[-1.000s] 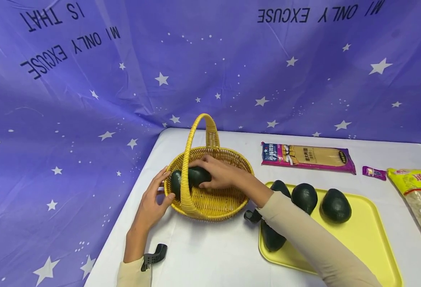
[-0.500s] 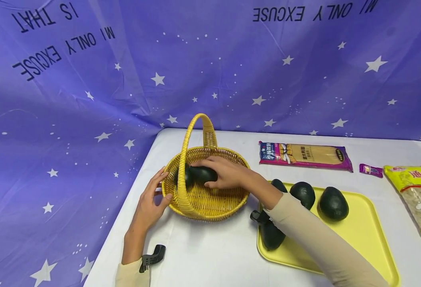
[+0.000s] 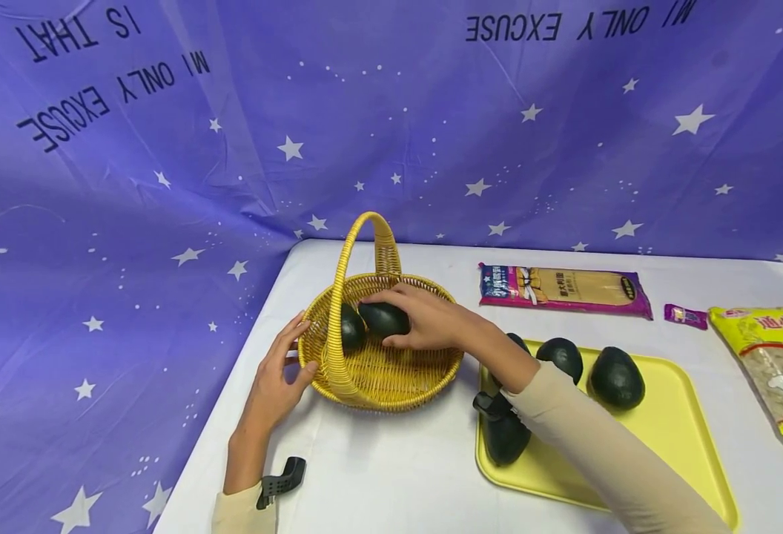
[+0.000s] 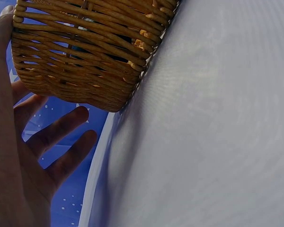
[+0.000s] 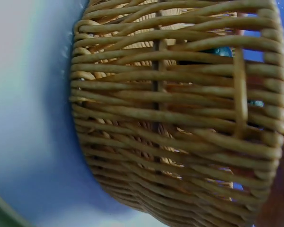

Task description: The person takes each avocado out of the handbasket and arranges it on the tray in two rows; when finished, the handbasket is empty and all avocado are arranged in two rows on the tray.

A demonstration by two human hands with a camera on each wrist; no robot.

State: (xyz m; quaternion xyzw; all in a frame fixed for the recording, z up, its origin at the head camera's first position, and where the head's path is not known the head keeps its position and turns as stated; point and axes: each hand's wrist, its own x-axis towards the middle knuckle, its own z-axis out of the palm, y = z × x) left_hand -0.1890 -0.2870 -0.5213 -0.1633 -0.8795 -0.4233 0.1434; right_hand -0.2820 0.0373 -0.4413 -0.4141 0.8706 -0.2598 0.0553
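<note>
In the head view a yellow wicker basket (image 3: 398,386) with a tall arched handle stands on the white table. Inside it my right hand (image 3: 425,319) grips a dark green avocado (image 3: 385,319) between thumb and fingers. A second avocado (image 3: 352,328) lies just left of it, partly behind the handle. My left hand (image 3: 278,382) rests against the basket's left rim, fingers spread. From the left wrist, those fingers (image 4: 61,130) show loosely extended beside the basket's woven wall (image 4: 85,56). In the right wrist view the weave (image 5: 180,104) hides most of the basket's inside.
Right of the basket, a yellow tray (image 3: 672,445) bears several avocados (image 3: 617,378), some partly covered by the right forearm. Behind it lie a pasta packet (image 3: 565,291) and a small purple packet (image 3: 685,317). A yellow-topped bag (image 3: 781,371) lies far right.
My right hand has shifted slightly right inside the basket with its avocado. The other avocado has moved right, from the left wall to behind the handle. My left hand stays at the rim.
</note>
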